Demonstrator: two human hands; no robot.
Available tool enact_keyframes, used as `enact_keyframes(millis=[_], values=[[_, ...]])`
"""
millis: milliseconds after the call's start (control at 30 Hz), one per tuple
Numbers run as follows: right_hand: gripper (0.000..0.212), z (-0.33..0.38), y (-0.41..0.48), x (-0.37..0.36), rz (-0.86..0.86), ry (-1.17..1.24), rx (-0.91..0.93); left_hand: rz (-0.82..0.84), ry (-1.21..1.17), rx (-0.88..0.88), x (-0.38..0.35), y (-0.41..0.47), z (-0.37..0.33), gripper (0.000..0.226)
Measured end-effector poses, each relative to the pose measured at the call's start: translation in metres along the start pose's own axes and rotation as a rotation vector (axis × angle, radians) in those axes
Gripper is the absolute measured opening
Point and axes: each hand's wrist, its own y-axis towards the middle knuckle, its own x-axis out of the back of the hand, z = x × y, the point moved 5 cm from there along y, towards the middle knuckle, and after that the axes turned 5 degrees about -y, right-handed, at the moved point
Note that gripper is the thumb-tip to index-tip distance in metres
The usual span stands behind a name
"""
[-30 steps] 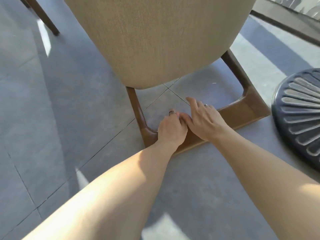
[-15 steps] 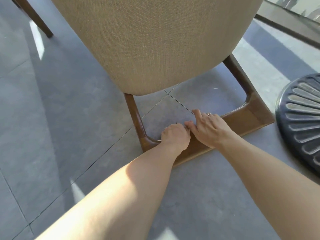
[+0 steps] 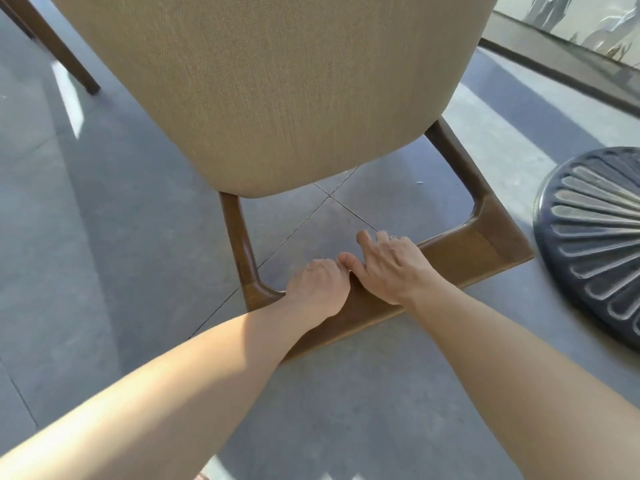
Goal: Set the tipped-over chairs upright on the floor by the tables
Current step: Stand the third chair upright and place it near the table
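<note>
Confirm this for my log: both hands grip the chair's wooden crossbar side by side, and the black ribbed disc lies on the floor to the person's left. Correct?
Not quite. The head view shows the black ribbed disc to the person's right. The rest holds: left hand and right hand grip the wooden crossbar side by side.

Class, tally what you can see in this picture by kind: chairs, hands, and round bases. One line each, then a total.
Chairs: 1, the tan upholstered chair with a wooden frame
Hands: 2, left hand and right hand, both on the chair's wooden rail
Round bases: 1, the black ribbed base
Total: 4
</note>
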Motion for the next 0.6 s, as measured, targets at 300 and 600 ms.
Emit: enact_keyframes(millis=[300,600], values=[[0.066,0.049,-0.015,0.069,-0.009,0.031,0.013,0.007,0.061,-0.074,0.079,-0.046,0.023,0.042],[0.075,0.08,-0.05,0.163,0.08,0.085,-0.062,0.098,0.068,-0.106,0.178,-0.119,0.006,0.043]])
